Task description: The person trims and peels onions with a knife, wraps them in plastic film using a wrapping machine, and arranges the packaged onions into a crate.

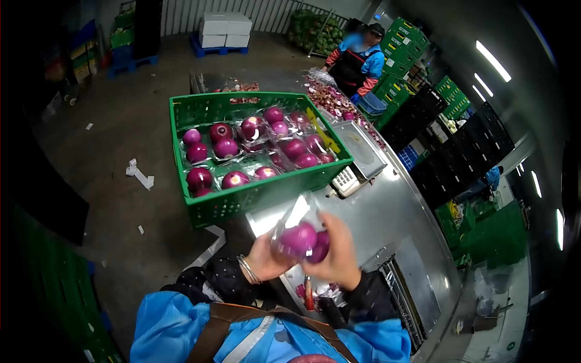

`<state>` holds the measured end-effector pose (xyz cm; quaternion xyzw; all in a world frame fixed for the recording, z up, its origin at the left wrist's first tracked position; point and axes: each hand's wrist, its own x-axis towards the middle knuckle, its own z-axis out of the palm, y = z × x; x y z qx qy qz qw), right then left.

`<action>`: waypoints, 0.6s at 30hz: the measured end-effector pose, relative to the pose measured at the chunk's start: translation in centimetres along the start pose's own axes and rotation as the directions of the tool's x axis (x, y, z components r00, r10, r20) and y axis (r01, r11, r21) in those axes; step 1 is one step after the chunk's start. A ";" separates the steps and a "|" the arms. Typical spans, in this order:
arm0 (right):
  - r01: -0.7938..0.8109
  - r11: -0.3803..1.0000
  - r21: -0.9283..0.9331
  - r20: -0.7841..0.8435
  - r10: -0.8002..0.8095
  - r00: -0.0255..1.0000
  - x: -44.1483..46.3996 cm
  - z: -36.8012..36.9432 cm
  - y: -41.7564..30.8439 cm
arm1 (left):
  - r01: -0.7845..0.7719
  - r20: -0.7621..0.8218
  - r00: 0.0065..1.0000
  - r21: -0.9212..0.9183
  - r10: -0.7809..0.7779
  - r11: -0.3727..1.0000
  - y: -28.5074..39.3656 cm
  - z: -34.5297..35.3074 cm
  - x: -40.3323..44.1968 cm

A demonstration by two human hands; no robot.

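Above the steel table, both hands hold a clear plastic pack of red onions (298,239). My left hand (266,260) grips the pack's left side, a metal bracelet at its wrist. Curled round the right side is my right hand (341,254), slightly blurred, with its fingers against a darker onion. Just beyond the hands, a green crate (260,201) holds several similar clear packs of red onions (226,148). Below the hands, a red-handled tool (308,293) lies among onion scraps; its working end is hidden.
A weighing scale (361,148) stands right of the crate on the steel table (387,209). Nearer sits a metal tabletop device (411,284). Onion skins (330,100) cover the far end, where a co-worker (360,60) stands by stacked green crates (402,45). White boxes (225,27) rest on a pallet.
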<state>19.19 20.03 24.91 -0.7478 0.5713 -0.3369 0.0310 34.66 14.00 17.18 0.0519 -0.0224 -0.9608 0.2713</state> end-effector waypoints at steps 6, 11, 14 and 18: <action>-0.320 0.923 0.215 0.230 0.271 0.935 19.8 7.0 8.2 | 0.212 -0.173 0.971 0.290 -0.167 0.933 8.0 -6.4 -5.4; -0.467 0.878 -0.110 0.492 0.456 0.741 24.6 15.2 13.7 | -0.043 -0.589 0.755 0.395 0.289 0.918 12.2 -26.3 -19.6; -0.419 0.751 -0.511 0.413 0.642 0.646 23.2 18.2 14.9 | -0.050 -0.804 0.246 0.547 0.541 0.836 9.9 -39.1 -34.9; -0.285 0.627 -0.725 0.364 0.700 0.615 22.5 19.7 10.5 | -0.437 -0.540 0.697 0.202 0.472 0.876 3.1 -56.1 -53.3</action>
